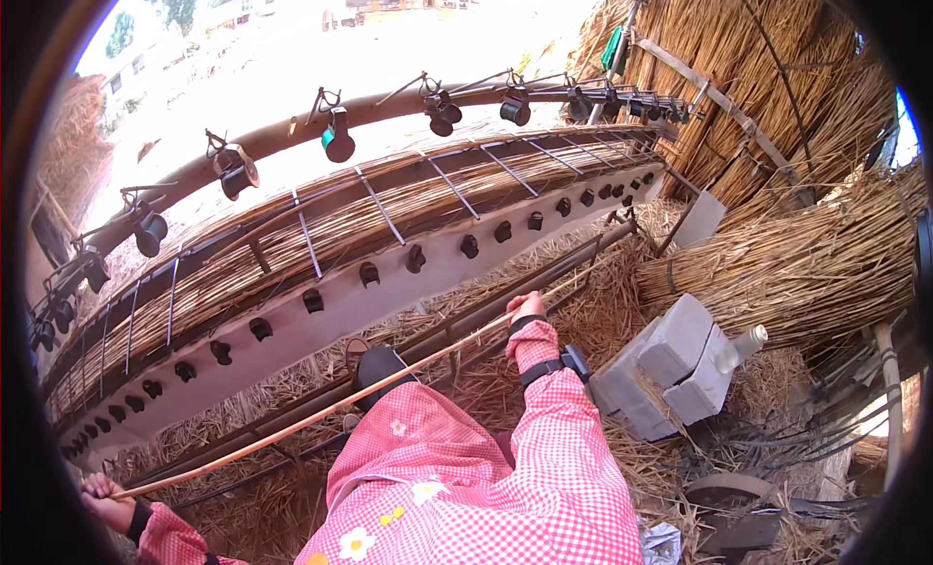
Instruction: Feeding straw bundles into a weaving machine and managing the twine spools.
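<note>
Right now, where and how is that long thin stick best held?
Likely at two widely spaced points, from the wearer's side, where the left hand and right hand grip it: the stick is long and slender, so one grip might let it swing.

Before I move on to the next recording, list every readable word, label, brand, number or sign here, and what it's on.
None: no text can be read in this view.
Crumpled pale packet: any print is too blurred to read.
Bottle: no legible label.
Wrist device: no legible display.
Long stalk held by left hand and right hand: no lettering visible.
</note>
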`<action>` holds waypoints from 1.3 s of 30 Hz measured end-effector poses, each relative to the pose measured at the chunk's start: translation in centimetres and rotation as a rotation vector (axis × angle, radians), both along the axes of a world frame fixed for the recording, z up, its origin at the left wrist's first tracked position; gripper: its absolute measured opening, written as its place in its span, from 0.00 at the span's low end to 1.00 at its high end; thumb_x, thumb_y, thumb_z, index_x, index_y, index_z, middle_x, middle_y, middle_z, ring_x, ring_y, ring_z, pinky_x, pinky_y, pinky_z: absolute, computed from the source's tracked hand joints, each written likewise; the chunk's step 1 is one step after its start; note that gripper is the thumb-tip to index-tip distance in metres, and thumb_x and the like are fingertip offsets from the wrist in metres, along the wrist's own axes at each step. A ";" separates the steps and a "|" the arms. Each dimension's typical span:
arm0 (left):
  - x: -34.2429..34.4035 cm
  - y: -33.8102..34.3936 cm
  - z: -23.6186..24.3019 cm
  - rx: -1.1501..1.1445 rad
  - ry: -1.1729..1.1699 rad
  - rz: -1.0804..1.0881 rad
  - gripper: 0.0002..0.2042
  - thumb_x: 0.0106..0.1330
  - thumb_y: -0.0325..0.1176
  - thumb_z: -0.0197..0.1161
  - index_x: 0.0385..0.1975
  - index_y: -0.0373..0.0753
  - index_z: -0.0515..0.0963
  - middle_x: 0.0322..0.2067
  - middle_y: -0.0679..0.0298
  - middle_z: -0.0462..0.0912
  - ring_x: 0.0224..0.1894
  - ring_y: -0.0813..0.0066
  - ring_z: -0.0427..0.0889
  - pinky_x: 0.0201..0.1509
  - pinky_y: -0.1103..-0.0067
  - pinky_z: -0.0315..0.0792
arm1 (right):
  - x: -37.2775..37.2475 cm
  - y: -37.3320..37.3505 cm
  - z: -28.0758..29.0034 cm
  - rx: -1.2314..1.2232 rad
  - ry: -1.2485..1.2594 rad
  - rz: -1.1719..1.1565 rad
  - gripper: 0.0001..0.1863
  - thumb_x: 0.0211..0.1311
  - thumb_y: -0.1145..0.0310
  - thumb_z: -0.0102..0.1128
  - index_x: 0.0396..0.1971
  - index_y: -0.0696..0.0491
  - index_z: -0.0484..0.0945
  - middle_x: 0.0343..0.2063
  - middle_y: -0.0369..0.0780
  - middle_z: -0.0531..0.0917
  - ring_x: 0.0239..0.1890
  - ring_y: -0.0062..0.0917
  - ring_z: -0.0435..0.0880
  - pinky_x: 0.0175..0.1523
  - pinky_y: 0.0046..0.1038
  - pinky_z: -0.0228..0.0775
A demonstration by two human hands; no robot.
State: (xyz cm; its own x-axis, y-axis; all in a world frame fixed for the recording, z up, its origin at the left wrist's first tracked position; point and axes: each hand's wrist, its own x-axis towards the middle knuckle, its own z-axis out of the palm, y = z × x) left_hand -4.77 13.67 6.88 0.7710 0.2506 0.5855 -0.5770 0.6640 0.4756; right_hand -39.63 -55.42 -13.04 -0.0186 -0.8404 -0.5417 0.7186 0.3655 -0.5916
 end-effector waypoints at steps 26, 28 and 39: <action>-14.7 -20.0 -7.4 0.561 0.580 -0.549 0.19 0.60 0.51 0.43 0.34 0.40 0.68 0.33 0.65 0.74 0.28 0.79 0.73 0.29 0.84 0.69 | 8.9 -5.6 1.6 -0.225 0.098 0.161 0.09 0.54 0.65 0.40 0.19 0.51 0.55 0.07 0.34 0.58 0.06 0.22 0.60 0.11 0.28 0.55; -15.8 -21.8 -6.9 0.628 0.495 -0.633 0.19 0.60 0.51 0.44 0.34 0.39 0.68 0.33 0.62 0.74 0.28 0.77 0.74 0.29 0.83 0.69 | 6.1 -10.4 -0.7 -0.138 0.193 0.189 0.08 0.54 0.65 0.40 0.24 0.54 0.58 0.08 0.37 0.61 0.06 0.25 0.62 0.11 0.29 0.58; -17.2 -28.1 -5.4 0.913 0.147 -0.797 0.20 0.56 0.47 0.52 0.29 0.30 0.72 0.28 0.53 0.75 0.28 0.68 0.75 0.32 0.77 0.71 | -5.4 -12.1 2.3 -0.004 0.385 -0.099 0.07 0.50 0.65 0.45 0.20 0.52 0.63 0.05 0.35 0.61 0.04 0.25 0.62 0.09 0.28 0.54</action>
